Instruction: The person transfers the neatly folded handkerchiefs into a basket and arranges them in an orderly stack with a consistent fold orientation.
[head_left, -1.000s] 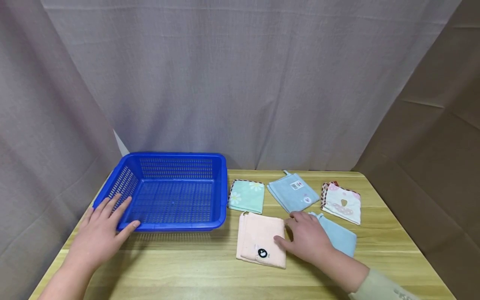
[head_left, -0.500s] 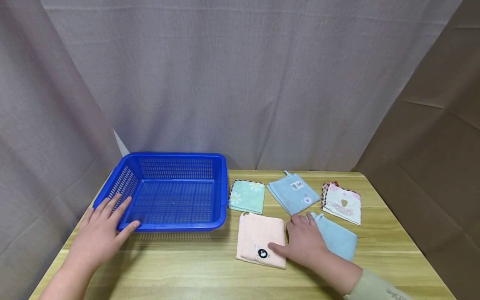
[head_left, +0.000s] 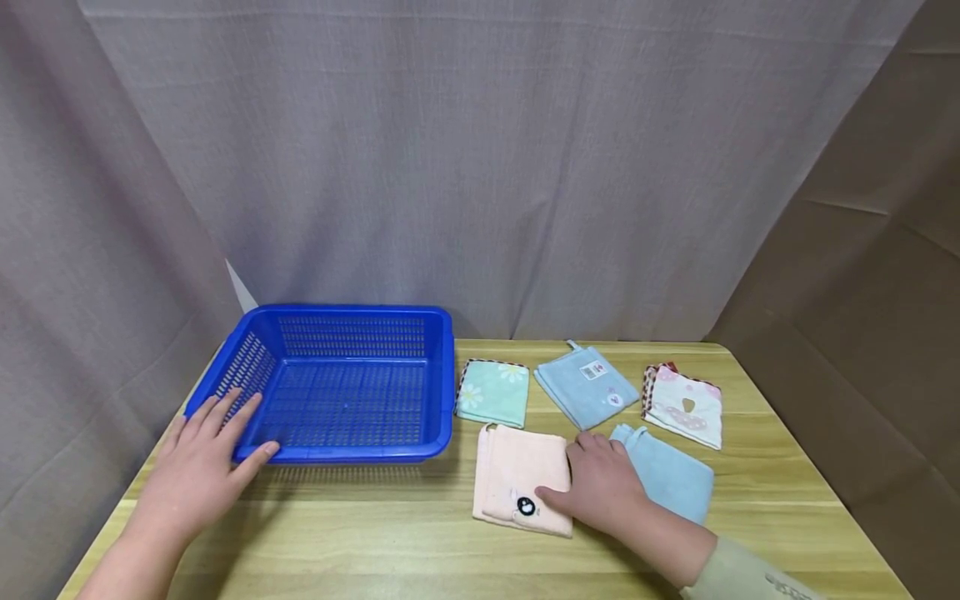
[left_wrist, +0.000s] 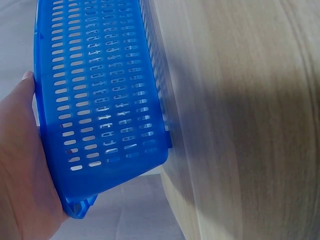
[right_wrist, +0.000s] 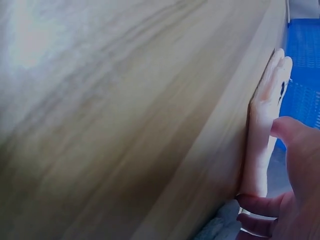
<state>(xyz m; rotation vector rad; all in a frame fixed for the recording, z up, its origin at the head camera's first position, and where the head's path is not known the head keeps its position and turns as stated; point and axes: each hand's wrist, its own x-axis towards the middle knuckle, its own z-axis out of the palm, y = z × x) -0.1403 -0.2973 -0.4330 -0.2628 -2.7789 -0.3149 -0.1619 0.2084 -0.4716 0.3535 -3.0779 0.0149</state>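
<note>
In the head view my left hand (head_left: 198,467) lies with fingers spread over the front-left corner of a blue plastic basket (head_left: 341,454). The left wrist view shows that hand against the rim of the slotted basket wall (left_wrist: 110,182). My right hand (head_left: 603,483) holds the right edge of a folded pale pink towel (head_left: 517,467), which has a black round patch. Its thumb lies on top and the other fingers curl at the edge. In the right wrist view the towel (right_wrist: 257,150) lies between the thumb and fingers, close to the tabletop.
Behind the pink towel lie a mint towel (head_left: 495,396) with daisies and a blue towel (head_left: 588,387) with a label. A white patterned towel (head_left: 684,408) is at the right. Another light blue towel (head_left: 675,475) sits partly behind my right forearm. Grey curtains (head_left: 480,167) stand behind the wooden table (head_left: 360,542).
My right hand has shifted slightly left, its thumb sliding further onto the pink towel, and more of the light blue towel behind it now shows. The left hand and basket have stayed in place.
</note>
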